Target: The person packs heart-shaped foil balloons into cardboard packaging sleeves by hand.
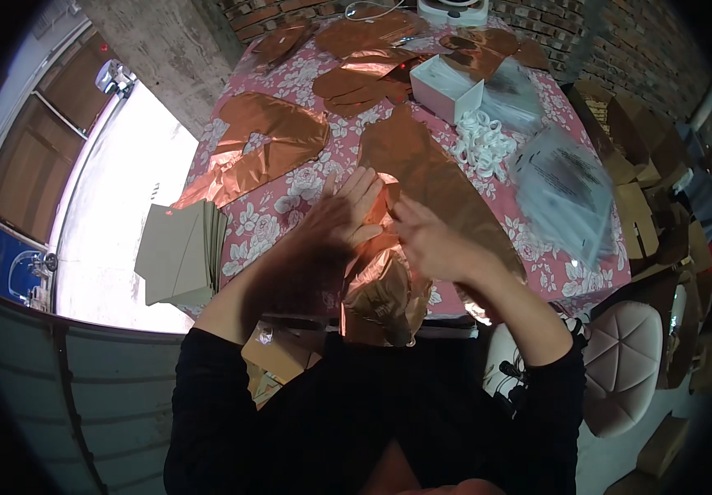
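A copper-coloured foil balloon (pixel 379 289), flat and crumpled, lies at the table's near edge and partly hangs over it. My left hand (pixel 347 206) rests on its upper part with the fingers stretched out, flat against the foil. From the right, my right hand (pixel 434 239) pinches a folded bit of the same foil; its fingertips are partly hidden. Just beyond and to the right spreads another large flat foil balloon (pixel 430 165), and my right hand overlaps its lower part. A third foil balloon (pixel 269 132) with a hole in it is to the left.
More foil balloons (pixel 372 37) lie at the far end of the flowered tablecloth (pixel 290 198). A white box (pixel 447 89), a heap of white ribbon coils (pixel 484 144) and clear plastic bags (pixel 566 194) occupy the right. Cardboard sheets (pixel 178 252) stand at left; a padded stool (pixel 622 367) is at right.
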`<action>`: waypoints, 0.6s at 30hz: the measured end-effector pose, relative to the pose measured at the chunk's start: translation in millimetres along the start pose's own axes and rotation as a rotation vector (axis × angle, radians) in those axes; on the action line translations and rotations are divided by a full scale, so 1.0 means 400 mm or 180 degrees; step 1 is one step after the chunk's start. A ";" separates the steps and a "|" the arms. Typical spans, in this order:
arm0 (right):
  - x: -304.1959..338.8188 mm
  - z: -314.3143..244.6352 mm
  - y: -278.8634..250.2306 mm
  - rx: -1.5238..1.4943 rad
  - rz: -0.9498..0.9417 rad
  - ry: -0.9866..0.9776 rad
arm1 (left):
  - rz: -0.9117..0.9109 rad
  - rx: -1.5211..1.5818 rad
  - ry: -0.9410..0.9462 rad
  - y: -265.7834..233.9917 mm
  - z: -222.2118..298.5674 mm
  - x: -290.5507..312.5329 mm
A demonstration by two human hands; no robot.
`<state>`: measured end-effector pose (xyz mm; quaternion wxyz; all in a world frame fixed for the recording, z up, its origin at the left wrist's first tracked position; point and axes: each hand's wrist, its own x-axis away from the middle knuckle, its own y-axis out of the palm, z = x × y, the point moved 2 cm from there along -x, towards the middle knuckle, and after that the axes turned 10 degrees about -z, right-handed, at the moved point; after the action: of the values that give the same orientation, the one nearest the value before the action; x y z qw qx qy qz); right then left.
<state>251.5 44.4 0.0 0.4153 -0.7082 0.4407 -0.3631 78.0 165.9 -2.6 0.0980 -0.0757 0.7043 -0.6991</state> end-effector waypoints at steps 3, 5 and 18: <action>0.044 0.011 -0.062 -0.0382 0.0389 -0.0234 | 0.0052 0.0084 -0.0004 -0.004 0.006 0.019; 0.066 0.011 -0.084 -0.0660 0.0942 -0.0049 | 0.0222 0.0210 0.0027 -0.010 0.013 0.021; 0.162 -0.193 0.074 -0.0472 0.0018 -0.2030 | -0.0133 0.0602 -0.0165 -0.035 0.018 -0.001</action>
<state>196.6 -44.1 13.0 0.4807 -0.8133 0.3156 -0.0888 79.9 158.8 11.4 0.1082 -0.0989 0.6306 -0.7621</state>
